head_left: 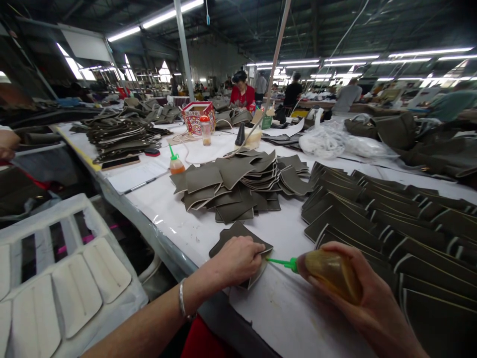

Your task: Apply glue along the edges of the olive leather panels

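In my right hand (367, 293) is a squeeze bottle of amber glue (330, 273), tilted on its side. Its thin green nozzle points left, and the tip meets the edge of a dark olive leather piece (234, 233) at the table's near edge. My left hand (238, 261) lies over that piece, fingers closed and pressing on it; what the fingertips pinch is partly hidden. Just beyond is a loose pile of similar pieces (231, 184). To the right, overlapping rows of the pieces (372, 214) show pale edges.
A second green-tipped glue bottle (176, 163) and an orange-lidded jar (205, 131) stand farther back, near a red patterned box (197, 118). Stacked dark panels (119, 134) lie back left. At lower left, a white rack (80, 209) carries pale panels. A person in red (242, 94) works across the table.
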Motion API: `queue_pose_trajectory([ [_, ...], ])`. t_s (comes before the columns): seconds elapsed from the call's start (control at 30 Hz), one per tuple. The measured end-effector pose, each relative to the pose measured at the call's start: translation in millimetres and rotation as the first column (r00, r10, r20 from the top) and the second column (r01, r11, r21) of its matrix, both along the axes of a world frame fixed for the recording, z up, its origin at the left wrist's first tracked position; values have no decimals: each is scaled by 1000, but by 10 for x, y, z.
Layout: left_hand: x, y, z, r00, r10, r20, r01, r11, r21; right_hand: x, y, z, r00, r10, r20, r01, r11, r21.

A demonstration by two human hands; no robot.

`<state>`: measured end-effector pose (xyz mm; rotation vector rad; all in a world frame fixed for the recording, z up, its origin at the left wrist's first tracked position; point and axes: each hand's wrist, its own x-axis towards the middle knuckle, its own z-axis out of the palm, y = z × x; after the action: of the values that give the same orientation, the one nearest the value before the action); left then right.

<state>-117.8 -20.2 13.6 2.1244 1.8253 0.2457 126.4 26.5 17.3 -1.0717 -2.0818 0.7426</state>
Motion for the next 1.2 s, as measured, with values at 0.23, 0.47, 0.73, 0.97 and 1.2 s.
queue_pose_trajectory([
  [0.23, 7, 10, -21, 1000, 13, 27, -13, 1000, -3, 19, 9, -43, 999, -48, 14, 48, 997, 57],
  [0.47, -7, -7, -20, 999, 26, 39, -26, 1000, -5, 13, -24, -16, 996, -91, -16, 91, 996, -16],
  [0.73, -3, -17, -37, 999, 30, 40, -30, 1000, 1, -33, -125, 35, 993, -110, -39, 107, 992, -64],
  [0.97, 8, -33, -26, 998, 39, 52, -38, 999, -11, 12, -58, -33, 992, -121, -22, 121, 993, -10],
  [1.2, 5, -31, -29, 999, 34, 21, -34, 999, -6, 47, -51, -66, 997, -34, -74, 20, 982, -190],
])
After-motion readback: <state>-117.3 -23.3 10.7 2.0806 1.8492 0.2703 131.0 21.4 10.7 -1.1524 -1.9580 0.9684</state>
